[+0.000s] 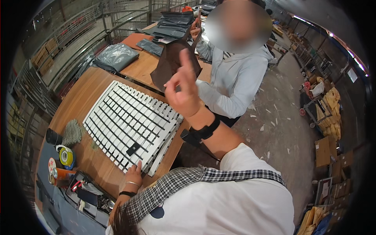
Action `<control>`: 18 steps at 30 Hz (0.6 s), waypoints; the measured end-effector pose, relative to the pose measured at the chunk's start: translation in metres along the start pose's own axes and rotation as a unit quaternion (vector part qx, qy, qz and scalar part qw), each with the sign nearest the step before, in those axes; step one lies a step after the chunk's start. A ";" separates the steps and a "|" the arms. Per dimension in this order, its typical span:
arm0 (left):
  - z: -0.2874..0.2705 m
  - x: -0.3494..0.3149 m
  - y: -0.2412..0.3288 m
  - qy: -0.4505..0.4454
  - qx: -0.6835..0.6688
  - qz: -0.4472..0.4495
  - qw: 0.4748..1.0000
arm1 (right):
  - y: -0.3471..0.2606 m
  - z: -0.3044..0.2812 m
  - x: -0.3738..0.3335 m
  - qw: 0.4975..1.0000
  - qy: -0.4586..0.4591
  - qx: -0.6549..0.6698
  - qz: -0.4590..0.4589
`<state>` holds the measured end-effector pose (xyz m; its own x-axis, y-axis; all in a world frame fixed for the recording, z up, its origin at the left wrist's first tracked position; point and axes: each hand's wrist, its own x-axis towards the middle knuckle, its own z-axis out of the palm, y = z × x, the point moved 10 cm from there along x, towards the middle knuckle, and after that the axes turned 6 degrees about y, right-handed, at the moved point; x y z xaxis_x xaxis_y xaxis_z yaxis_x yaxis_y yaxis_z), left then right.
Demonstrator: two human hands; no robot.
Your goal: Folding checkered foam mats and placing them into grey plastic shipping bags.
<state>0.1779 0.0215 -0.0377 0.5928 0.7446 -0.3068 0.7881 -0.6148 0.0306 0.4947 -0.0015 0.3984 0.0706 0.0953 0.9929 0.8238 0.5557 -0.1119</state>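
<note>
Sheets of white strips crossed by black bands [121,113] lie stacked on the wooden table. A small black rectangular piece [133,148] rests on the top sheet near its front. At the sheet's near edge lies my left hand [134,175], fingers spread and holding nothing. My right hand [182,92] is raised above the far right of the stack, its index finger stretched out and the other fingers partly curled. Nothing shows in it. Behind that hand, a dark brown bag-like piece [164,64] is partly hidden.
Across the table a person in a light grey hoodie [241,80] holds up a phone [199,16]. Dark plastic-wrapped packages [115,57] lie at the back. Left are a grey cord bundle [72,133], tape rolls [64,156], an orange can [62,175] and a tool tray [89,196].
</note>
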 end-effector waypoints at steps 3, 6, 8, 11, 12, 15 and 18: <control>-0.008 -0.001 -0.001 0.049 0.015 0.023 0.998 | 0.001 0.068 -0.090 0.978 -0.205 0.035 0.024; -0.011 -0.002 -0.005 0.109 0.001 0.025 0.994 | -0.005 0.127 -0.226 0.789 -0.579 0.044 0.198; -0.019 0.001 -0.005 0.143 -0.001 0.031 0.989 | -0.014 0.131 -0.319 0.719 -0.682 0.047 0.125; -0.011 0.000 -0.012 0.145 -0.019 0.001 0.989 | -0.031 0.109 -0.401 0.612 -0.790 0.021 0.037; -0.008 0.001 -0.012 0.143 -0.031 0.005 0.989 | -0.025 0.105 -0.406 0.699 -0.713 0.029 0.046; -0.003 -0.003 -0.017 0.143 -0.054 -0.011 0.988 | -0.023 0.106 -0.396 0.798 -0.599 0.030 0.055; -0.002 -0.014 -0.029 0.186 -0.129 -0.020 0.974 | -0.018 0.115 -0.401 0.739 -0.671 -0.024 0.058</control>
<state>0.1473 0.0293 -0.0329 0.5418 0.8390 0.0512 0.7990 -0.5330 0.2783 0.3873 0.0452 -0.0025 -0.4519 0.8911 0.0408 0.8775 0.4523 -0.1591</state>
